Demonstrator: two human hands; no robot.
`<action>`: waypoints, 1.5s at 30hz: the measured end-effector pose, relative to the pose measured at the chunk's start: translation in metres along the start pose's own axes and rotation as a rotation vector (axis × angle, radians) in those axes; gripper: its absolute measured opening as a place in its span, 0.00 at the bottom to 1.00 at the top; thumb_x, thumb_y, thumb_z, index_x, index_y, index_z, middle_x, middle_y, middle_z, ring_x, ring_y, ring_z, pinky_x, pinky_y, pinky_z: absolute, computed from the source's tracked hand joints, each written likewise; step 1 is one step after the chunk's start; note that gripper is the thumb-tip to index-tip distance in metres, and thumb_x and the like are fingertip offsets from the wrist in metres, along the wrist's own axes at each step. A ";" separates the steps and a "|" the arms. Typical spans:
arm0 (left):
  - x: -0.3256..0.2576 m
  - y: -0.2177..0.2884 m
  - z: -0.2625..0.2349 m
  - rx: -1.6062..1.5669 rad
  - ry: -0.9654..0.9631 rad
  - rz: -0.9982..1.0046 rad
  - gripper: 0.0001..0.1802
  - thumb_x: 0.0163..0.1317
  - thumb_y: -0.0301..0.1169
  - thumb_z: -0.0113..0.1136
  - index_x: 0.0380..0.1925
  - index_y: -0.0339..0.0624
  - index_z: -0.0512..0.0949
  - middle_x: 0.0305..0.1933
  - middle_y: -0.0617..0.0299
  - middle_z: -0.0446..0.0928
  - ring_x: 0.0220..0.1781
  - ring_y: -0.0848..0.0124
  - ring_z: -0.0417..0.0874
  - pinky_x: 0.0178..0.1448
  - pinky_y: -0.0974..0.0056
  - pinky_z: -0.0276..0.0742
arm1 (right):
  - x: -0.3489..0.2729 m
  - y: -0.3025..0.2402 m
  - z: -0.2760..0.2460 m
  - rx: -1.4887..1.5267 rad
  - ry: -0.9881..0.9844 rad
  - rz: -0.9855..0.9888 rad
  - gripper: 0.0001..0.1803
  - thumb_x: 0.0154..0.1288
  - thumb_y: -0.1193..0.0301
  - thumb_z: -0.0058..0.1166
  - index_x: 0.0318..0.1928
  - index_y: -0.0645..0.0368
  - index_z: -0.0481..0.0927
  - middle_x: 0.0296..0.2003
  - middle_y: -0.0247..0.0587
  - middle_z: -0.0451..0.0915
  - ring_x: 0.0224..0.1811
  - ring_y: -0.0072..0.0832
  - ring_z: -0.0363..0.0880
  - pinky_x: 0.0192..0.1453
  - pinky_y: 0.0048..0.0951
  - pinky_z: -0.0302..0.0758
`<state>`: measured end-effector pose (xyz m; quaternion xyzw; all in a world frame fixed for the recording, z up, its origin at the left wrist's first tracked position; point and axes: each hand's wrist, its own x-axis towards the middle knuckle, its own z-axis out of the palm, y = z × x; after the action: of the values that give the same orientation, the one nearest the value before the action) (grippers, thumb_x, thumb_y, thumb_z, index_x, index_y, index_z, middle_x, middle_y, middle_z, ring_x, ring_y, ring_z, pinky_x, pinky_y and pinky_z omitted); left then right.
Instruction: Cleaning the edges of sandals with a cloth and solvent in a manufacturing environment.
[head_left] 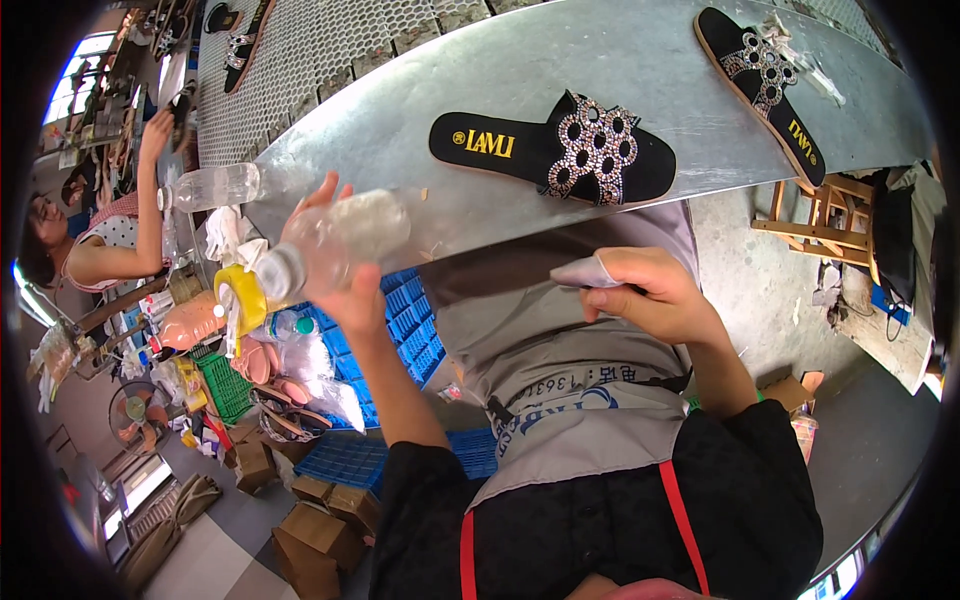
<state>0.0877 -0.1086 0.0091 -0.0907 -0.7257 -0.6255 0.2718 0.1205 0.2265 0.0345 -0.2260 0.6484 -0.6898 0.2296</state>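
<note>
My left hand is wrapped round a clear plastic bottle with a whitish cap, held tilted at the left edge of the metal table. Motion blurs both the bottle and the fingers. Over my apron, my right hand is closed, its index finger stretched forward in a grey covering. Whether its curled fingers grip anything is hidden. Between and beyond my hands lies a black sandal with a jewelled, ring-patterned strap. A similar sandal lies at the right, with crumpled white material beside it.
Another clear bottle lies at the metal table's left end. Beyond runs a mesh surface carrying sandals. Blue crates, cardboard boxes and a fan stand left; a wooden stool stands right. A co-worker is at far left.
</note>
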 end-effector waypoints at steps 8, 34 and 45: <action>-0.014 -0.014 -0.027 0.317 0.126 0.157 0.50 0.65 0.55 0.68 0.75 0.33 0.61 0.75 0.40 0.68 0.77 0.47 0.70 0.80 0.43 0.67 | -0.039 0.015 -0.017 0.069 0.235 0.190 0.17 0.79 0.75 0.55 0.64 0.63 0.83 0.33 0.31 0.83 0.37 0.16 0.77 0.41 0.21 0.72; 0.040 -0.010 0.193 0.357 -0.754 0.148 0.17 0.56 0.22 0.65 0.48 0.38 0.84 0.55 0.54 0.87 0.63 0.52 0.85 0.71 0.48 0.79 | -0.016 -0.002 -0.087 -1.344 0.223 -0.087 0.17 0.56 0.73 0.60 0.49 0.51 0.83 0.34 0.35 0.72 0.32 0.31 0.83 0.30 0.33 0.80; 0.037 -0.012 0.197 0.418 -0.755 0.204 0.18 0.56 0.26 0.65 0.48 0.39 0.85 0.61 0.51 0.84 0.69 0.51 0.81 0.68 0.51 0.80 | -0.023 -0.010 -0.094 -1.459 0.103 0.002 0.17 0.59 0.68 0.59 0.50 0.50 0.83 0.35 0.33 0.73 0.29 0.25 0.82 0.27 0.29 0.80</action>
<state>-0.0041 0.0699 0.0039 -0.3272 -0.8723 -0.3584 0.0604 0.0809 0.3154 0.0392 -0.2881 0.9531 -0.0916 -0.0094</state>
